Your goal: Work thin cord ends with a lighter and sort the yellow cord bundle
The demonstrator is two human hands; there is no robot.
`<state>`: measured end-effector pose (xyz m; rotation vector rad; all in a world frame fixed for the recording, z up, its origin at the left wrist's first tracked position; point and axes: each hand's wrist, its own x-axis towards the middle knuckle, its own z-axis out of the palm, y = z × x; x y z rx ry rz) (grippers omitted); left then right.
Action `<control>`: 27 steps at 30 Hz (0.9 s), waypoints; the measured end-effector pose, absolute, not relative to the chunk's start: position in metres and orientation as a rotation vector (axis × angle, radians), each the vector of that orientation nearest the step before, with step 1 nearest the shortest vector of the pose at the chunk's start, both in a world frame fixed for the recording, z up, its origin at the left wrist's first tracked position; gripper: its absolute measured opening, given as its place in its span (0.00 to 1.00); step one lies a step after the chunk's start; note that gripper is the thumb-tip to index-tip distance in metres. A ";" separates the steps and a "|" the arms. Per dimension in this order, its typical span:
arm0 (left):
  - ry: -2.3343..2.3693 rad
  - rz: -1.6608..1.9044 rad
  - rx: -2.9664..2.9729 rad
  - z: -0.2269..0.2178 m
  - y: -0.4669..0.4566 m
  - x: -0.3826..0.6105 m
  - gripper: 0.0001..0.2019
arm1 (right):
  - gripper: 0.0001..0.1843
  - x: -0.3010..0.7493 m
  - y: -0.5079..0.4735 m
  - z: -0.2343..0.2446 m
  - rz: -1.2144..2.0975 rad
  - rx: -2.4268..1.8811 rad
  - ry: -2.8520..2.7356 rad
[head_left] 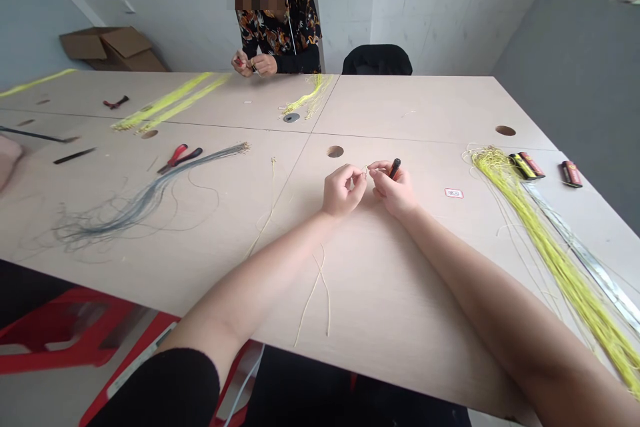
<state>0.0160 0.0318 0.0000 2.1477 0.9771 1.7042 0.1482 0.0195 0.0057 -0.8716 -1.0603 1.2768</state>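
My left hand (343, 190) is closed in a pinch on a thin pale-yellow cord above the table. Close beside it, my right hand (395, 190) has thumb and forefinger together near the same cord, and its fingers also hold a black stick-like tool (395, 167) whose kind I cannot make out. Cord ends (320, 273) trail on the table below my left wrist. Another pale cord (273, 197) with a small piece at its top lies left of my hands. The point where the fingertips meet is too small to read clearly.
On the right lie a yellow cord bundle (540, 233), wrapped batteries (527, 165) and a silvery strip (585, 253). To the left are a grey cord bundle (150, 197) and red-black pliers (177, 159). Across the table (400, 107), a masked person (280, 20) works with small items.
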 end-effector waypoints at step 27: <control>1.131 1.593 2.106 -0.003 0.036 0.015 0.11 | 0.18 0.149 0.025 0.000 1.200 -0.996 -1.141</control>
